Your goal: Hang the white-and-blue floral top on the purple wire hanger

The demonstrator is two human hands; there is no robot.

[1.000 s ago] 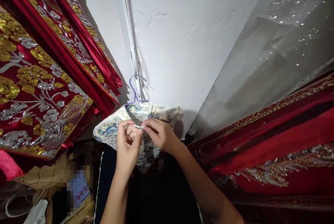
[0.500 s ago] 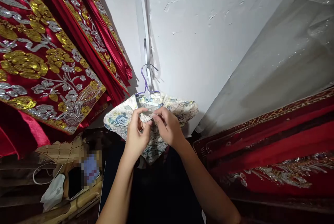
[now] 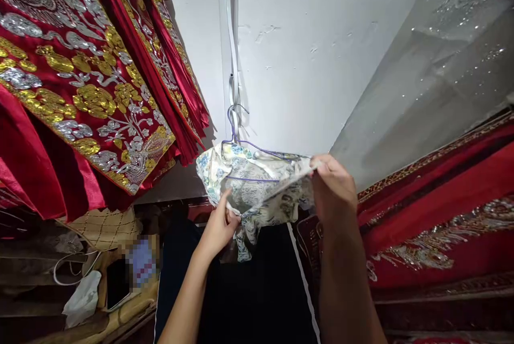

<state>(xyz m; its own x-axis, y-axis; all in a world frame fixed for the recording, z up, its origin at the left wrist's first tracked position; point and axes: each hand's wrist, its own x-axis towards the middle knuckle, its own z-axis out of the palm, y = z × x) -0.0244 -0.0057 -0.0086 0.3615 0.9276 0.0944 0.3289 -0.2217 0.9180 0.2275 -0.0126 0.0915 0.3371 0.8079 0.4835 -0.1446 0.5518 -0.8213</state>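
A pale floral shirt (image 3: 277,210) with blue and yellow flowers hangs partly on a purple wire hanger (image 3: 252,179), whose bar shows through the spread neck opening. The hanger's hook is up at a white strap (image 3: 234,55) on the wall. My left hand (image 3: 219,226) pinches the lower edge of the opening between thumb and fingers. Out at the right, my right hand (image 3: 335,181) is closed on the shirt's edge near the hanger's right end, slightly blurred. The cloth is stretched between both hands.
Red garments with gold and silver sequins (image 3: 96,98) hang at the left. On the right are a sheer glittery cover (image 3: 421,71) and red embroidered cloth (image 3: 441,215). A phone (image 3: 118,282), a white cable (image 3: 60,274) and a crumpled tissue (image 3: 82,298) lie lower left.
My right hand has moved right, away from my left hand, drawing the shirt's front open. More of the hanger is exposed. The view has shifted slightly.
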